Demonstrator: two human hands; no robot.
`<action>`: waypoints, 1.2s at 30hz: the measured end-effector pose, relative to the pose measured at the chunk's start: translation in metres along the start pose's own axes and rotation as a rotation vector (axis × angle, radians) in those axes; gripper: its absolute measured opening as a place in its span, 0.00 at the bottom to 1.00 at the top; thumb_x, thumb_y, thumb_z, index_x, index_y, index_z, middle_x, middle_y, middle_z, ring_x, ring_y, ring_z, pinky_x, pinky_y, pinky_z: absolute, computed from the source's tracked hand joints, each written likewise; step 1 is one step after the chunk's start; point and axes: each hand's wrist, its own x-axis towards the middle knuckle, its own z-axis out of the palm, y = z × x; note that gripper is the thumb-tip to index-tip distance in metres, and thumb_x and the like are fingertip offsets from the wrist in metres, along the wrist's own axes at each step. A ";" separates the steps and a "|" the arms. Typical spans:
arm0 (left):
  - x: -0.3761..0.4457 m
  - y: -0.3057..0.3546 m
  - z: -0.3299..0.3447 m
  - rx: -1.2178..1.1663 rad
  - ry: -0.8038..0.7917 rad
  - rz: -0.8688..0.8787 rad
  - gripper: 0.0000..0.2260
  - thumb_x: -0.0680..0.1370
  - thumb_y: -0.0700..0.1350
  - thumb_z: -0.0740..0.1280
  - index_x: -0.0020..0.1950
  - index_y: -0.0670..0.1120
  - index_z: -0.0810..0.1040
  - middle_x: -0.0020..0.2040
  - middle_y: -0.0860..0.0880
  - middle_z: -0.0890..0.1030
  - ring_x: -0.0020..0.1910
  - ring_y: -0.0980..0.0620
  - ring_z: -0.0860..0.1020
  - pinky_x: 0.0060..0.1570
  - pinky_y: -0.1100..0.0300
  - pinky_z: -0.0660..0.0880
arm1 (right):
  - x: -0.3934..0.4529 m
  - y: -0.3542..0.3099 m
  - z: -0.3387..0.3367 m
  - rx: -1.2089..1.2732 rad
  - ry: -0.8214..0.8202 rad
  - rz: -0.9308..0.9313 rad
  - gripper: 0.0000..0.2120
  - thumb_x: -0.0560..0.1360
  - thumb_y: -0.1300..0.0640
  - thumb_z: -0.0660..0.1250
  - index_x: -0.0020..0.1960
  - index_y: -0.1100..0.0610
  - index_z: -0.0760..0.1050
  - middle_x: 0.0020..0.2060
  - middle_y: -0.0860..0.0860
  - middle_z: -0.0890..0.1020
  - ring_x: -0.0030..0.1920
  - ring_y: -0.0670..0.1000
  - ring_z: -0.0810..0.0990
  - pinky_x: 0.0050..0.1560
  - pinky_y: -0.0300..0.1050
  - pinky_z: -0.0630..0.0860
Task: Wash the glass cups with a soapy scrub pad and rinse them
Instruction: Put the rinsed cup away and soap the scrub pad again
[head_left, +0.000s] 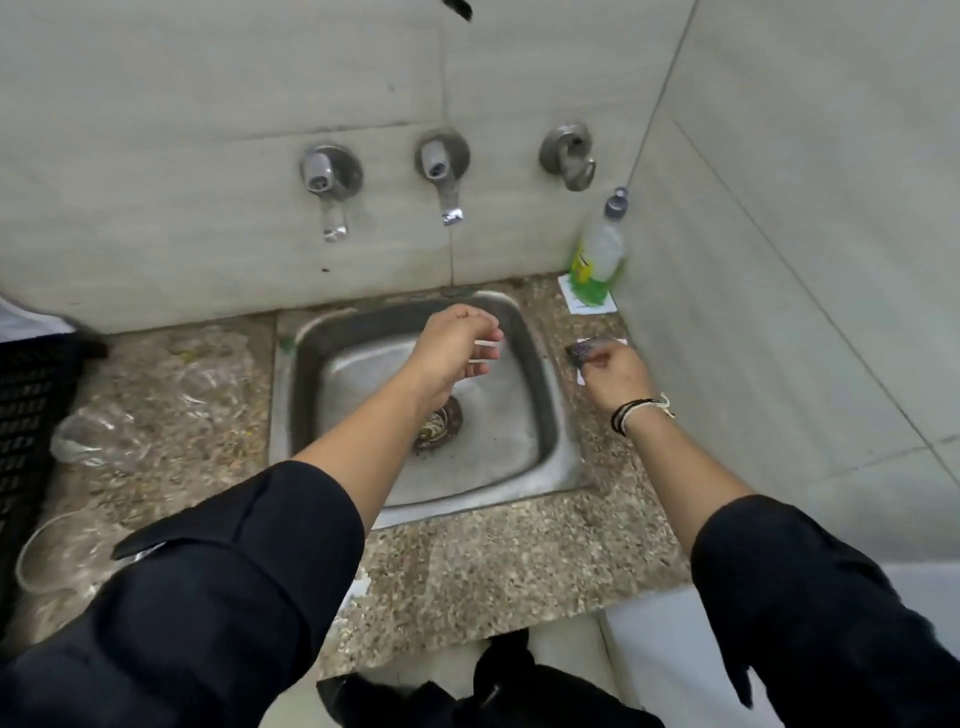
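Note:
My left hand (457, 348) hovers over the steel sink (550, 405), its fingers curled around a clear glass cup (485, 351) that shows only as faint bright edges. To the right of the sink, my right hand (615, 376) pinches a dark scrub pad (587, 347) that lies on a white card on the counter. Three more clear glass cups rest on the counter to the left: one lying down (93, 434), one further back (208, 376) and one near the front edge (49, 553).
Two taps (324, 179) (441, 161) and a third fitting (569, 156) stick out of the wall above the sink. In the back right corner stands a green dish-soap bottle (597, 252). A black basket (26, 441) sits at the far left. The side wall stands close on the right.

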 end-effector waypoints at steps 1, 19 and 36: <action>0.003 -0.004 0.006 0.011 -0.014 -0.010 0.03 0.80 0.41 0.66 0.47 0.47 0.77 0.44 0.47 0.82 0.37 0.50 0.80 0.36 0.60 0.75 | 0.003 0.010 -0.002 -0.064 0.032 0.004 0.08 0.72 0.55 0.68 0.48 0.53 0.83 0.49 0.56 0.85 0.53 0.60 0.82 0.52 0.47 0.77; 0.004 0.015 0.003 0.265 0.089 0.146 0.10 0.80 0.38 0.67 0.59 0.47 0.72 0.48 0.46 0.83 0.42 0.50 0.81 0.44 0.53 0.77 | 0.032 0.005 -0.002 -0.218 0.118 0.271 0.33 0.71 0.45 0.76 0.68 0.58 0.67 0.65 0.59 0.70 0.57 0.63 0.80 0.56 0.54 0.78; 0.023 0.136 -0.052 1.421 0.311 0.748 0.14 0.81 0.38 0.63 0.63 0.49 0.80 0.56 0.42 0.80 0.54 0.37 0.80 0.48 0.47 0.78 | 0.006 -0.140 0.022 0.560 -0.280 -0.012 0.22 0.69 0.56 0.80 0.52 0.55 0.70 0.34 0.53 0.78 0.27 0.48 0.73 0.22 0.38 0.67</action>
